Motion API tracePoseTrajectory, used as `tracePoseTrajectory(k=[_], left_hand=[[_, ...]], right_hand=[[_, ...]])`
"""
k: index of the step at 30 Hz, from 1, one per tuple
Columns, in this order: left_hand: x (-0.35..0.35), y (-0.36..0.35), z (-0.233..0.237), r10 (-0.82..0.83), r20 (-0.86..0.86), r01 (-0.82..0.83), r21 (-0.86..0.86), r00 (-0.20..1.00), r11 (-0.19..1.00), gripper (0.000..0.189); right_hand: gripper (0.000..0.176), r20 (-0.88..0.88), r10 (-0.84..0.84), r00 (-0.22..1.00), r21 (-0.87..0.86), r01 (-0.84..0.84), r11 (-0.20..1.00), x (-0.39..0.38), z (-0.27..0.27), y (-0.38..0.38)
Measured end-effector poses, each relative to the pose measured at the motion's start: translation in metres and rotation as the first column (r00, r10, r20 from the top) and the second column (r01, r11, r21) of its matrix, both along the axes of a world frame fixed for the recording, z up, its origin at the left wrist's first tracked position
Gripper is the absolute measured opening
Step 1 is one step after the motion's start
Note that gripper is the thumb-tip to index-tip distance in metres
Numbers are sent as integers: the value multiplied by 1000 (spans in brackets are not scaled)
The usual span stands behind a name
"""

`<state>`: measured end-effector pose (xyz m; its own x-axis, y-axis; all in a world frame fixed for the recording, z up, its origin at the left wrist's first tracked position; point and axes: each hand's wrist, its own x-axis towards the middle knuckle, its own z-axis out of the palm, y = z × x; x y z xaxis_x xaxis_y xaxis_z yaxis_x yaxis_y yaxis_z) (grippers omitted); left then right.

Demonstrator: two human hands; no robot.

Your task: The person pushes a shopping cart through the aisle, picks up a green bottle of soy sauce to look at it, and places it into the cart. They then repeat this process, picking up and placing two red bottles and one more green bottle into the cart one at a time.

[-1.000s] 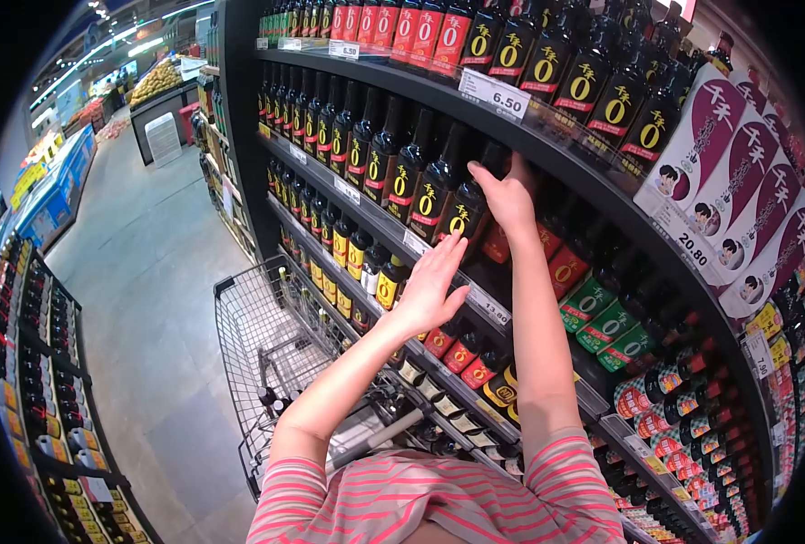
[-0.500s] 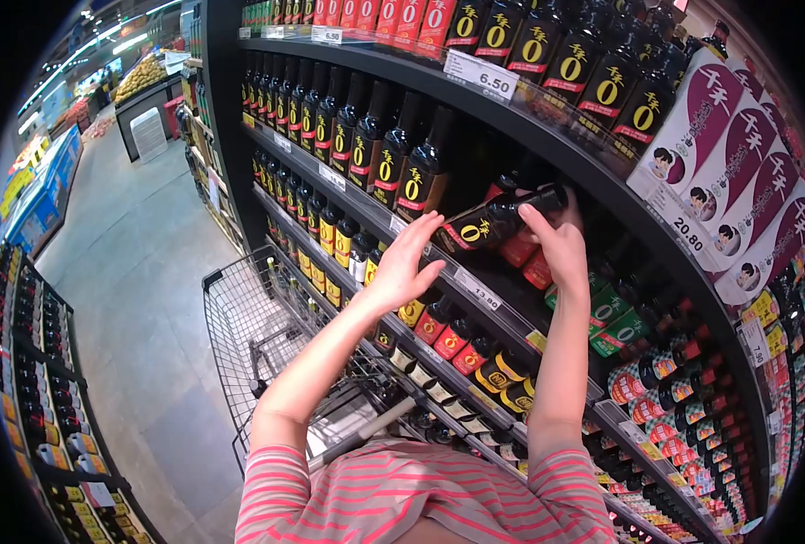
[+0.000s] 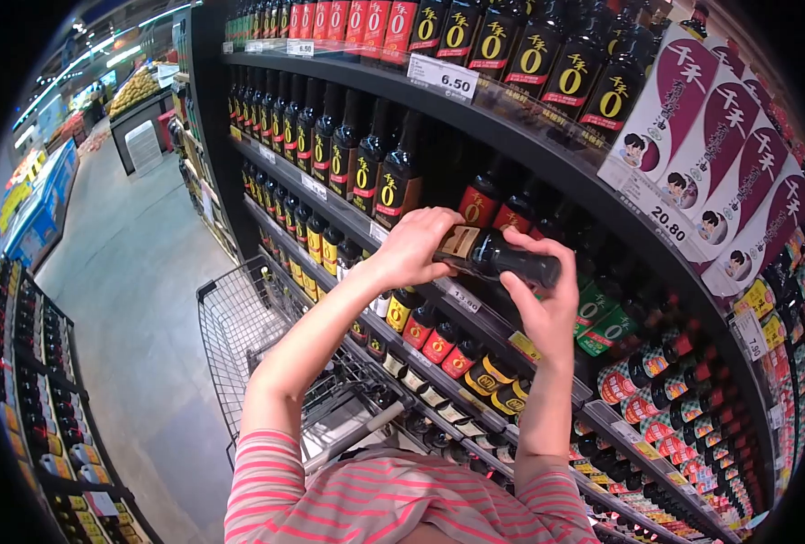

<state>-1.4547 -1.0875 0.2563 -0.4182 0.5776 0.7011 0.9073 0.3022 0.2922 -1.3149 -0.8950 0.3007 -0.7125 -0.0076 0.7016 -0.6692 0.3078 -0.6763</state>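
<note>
A dark glass bottle (image 3: 486, 253) lies tilted sideways between my two hands, in front of the middle shelf. My left hand (image 3: 418, 243) is wrapped round its base end, beside the tan label. The fingers and thumb of my right hand (image 3: 543, 281) hold it near the black neck and cap. Behind it on the shelf stand red-labelled bottles (image 3: 480, 201), and to the left is a row of dark bottles with yellow zeros (image 3: 395, 184).
A wire shopping cart (image 3: 239, 317) stands at lower left, beside the shelves. Purple and white boxes (image 3: 670, 100) fill the upper right shelf. Green-labelled bottles (image 3: 606, 328) lie at right. Another stocked shelf (image 3: 53, 399) borders the aisle floor (image 3: 162, 272) on the far left.
My left hand has moved onto the bottle's base end and closed round it. The bottle has come down and away from the shelf and turned, so a tan label now shows.
</note>
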Motion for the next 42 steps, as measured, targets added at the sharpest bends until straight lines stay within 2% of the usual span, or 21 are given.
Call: tracePoseTrajectory(k=[1, 3, 5, 7, 8, 10, 12, 15, 17, 19, 21, 22, 24, 26, 28, 32, 34, 36, 38, 40, 42], left_hand=[[8, -4, 4, 9, 12, -9, -2, 1000, 1000, 70], [27, -16, 13, 55, -172, -42, 79, 984, 996, 71], [46, -36, 21, 64, -176, -49, 90, 982, 995, 72], [63, -60, 20, 69, -201, -49, 104, 977, 993, 75], [69, -74, 14, 75, -208, -52, 114, 975, 992, 74], [87, -104, 2, 148, -196, -130, 101, 969, 986, 70], [96, -135, -25, 234, -178, -223, 76, 956, 972, 65], [107, -177, -71, 384, -64, -381, 56, 921, 923, 64], [115, -203, -102, 485, 87, -488, 22, 870, 873, 64], [124, -225, -133, 560, 177, -567, -16, 809, 824, 68], [140, -240, -163, 720, 297, -745, -40, 628, 666, 80], [153, -249, -175, 725, 373, -781, -2, 579, 625, 81], [179, -263, -209, 762, 487, -883, 41, 426, 468, 72], [209, -270, -243, 658, 692, -937, 76, 296, 342, 59], [236, -273, -268, 652, 722, -947, 15, 232, 320, 43], [265, -261, -292, 641, 736, -935, -32, 218, 354, 34], [264, -257, -294, 625, 751, -929, -42, 213, 367, 34], [259, -257, -292, 627, 745, -926, -34, 227, 377, 33], [254, -261, -291, 643, 731, -923, -46, 229, 382, 35], [254, -265, -291, 651, 724, -927, -41, 230, 374, 37], [255, -269, -290, 648, 731, -932, -44, 215, 360, 38]], right_hand=[[45, -66, 31, 997, 37, -29, 999, 7, 6, -2], [48, -177, 91, 980, 103, -74, 992, 19, 18, -6], [50, -260, 168, 951, 139, -136, 981, 29, 26, -16], [53, -281, 236, 930, 146, -202, 968, 37, 29, -30], [49, -269, 263, 927, 83, -250, 965, 40, 29, -44], [46, -288, 338, 896, 229, -278, 933, 30, 24, -58], [46, -224, 430, 875, 257, -372, 892, 18, 12, -80], [47, -5, 537, 843, 318, -508, 800, -8, -5, -115], [45, 108, 553, 826, 366, -551, 750, -30, -23, -149], [42, 226, 561, 797, 359, -603, 712, -53, -54, -189], [39, 317, 582, 749, 340, -662, 668, -79, -101, -230], [37, 344, 602, 721, 331, -693, 640, -92, -132, -249], [36, 561, 562, 607, 205, -760, 616, -107, -193, -285], [34, 637, 511, 578, 233, -776, 586, -117, -251, -316], [33, 786, 418, 455, 175, -813, 555, -123, -300, -342], [34, 832, 344, 435, 208, -819, 534, -129, -392, -383], [35, 838, 316, 445, 244, -823, 513, -131, -419, -400], [37, 796, 307, 521, 353, -813, 464, -134, -441, -411], [39, 827, 265, 495, 341, -818, 463, -137, -469, -419], [39, 782, 274, 560, 381, -777, 501, -138, -494, -424], [39, 807, 266, 527, 353, -793, 497, -134, -508, -425]])
